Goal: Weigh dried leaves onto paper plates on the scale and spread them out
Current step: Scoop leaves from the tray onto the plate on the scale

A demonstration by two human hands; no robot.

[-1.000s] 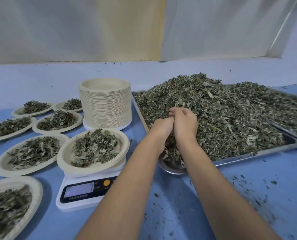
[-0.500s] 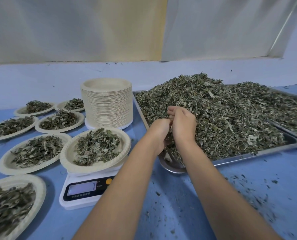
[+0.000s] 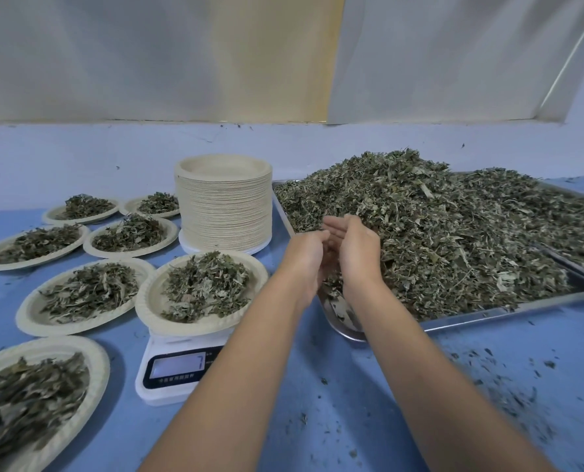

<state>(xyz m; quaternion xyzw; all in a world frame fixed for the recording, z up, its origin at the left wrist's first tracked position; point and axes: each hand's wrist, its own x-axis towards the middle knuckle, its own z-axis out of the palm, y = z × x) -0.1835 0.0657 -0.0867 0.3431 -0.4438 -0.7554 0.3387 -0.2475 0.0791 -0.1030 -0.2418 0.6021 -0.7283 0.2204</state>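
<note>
Together, both hands (image 3: 338, 253) cup loosely over the leaf pile (image 3: 437, 233).

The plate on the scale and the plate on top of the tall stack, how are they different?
The plate on the scale holds a heap of dried leaves; the top plate of the stack is bare. The plate on the scale sits alone on the white scale, while the stack's top plate rests on many others. The scale plate is near the hands; the stack stands farther back. Both are round, pale paper plates.
</note>
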